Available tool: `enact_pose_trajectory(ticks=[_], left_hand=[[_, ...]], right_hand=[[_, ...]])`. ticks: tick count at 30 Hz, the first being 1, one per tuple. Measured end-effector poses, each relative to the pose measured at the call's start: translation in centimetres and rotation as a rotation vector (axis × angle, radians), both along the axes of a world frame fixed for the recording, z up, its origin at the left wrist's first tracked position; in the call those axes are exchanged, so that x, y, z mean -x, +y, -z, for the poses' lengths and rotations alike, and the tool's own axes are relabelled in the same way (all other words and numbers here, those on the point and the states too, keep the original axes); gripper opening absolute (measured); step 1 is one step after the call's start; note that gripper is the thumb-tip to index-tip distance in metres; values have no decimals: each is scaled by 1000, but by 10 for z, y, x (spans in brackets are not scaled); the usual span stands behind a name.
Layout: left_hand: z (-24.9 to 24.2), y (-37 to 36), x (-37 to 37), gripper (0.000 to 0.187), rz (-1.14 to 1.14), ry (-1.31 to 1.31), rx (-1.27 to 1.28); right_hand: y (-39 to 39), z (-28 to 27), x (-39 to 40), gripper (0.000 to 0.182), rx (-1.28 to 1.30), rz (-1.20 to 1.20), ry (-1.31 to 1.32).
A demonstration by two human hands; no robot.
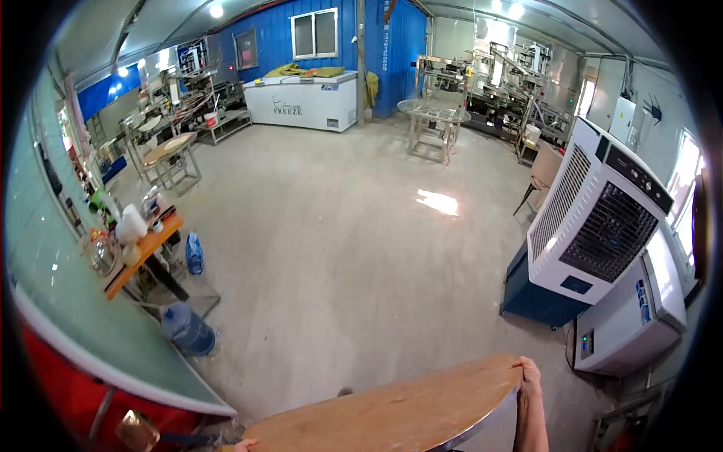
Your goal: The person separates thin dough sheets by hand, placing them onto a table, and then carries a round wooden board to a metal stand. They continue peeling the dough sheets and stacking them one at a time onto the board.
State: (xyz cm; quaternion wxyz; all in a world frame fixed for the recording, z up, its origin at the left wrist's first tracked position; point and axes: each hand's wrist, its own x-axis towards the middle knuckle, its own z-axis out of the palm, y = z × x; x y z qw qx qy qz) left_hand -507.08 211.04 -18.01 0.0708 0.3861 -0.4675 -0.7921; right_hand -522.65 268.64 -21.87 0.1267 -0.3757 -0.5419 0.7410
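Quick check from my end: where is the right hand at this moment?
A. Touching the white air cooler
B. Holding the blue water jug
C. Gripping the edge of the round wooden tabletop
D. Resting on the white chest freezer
C: the right hand curls its fingers over the far right edge of the round wooden tabletop, well apart from the white air cooler beyond it.

A round wooden tabletop [392,414] with a pale grain and a thin metal edge lay flat and level at the bottom of the view, above the concrete floor, only its far curved half showing, its surface bare
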Motion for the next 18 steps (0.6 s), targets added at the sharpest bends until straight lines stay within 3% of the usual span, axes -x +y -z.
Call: enact_pose_trajectory(ticks=[2,5,7,9,12,15,17,18], left_hand=[[4,-6,71,24,1,13,9],[1,-11,190,22,20,81,44],[-5,-5,271,20,45,121,30],[-22,9,352,18,106,166,66],[-11,38,471,23,349,281,736],[21,58,624,25,171,-35,-368],[54,84,679,26,345,67,70],[60,100,721,27,370,120,151]], right_hand=[[9,29,66,9,16,-83,42],[-43,-37,159,8,178,-18,33],[-4,5,213,10,103,103,103],[-1,-27,259,11,124,155,63],[45,-14,319,15,227,235,50],[94,20,391,16,191,337,113],[129,34,450,10,182,325,72],[159,48,482,8,117,310,100]])
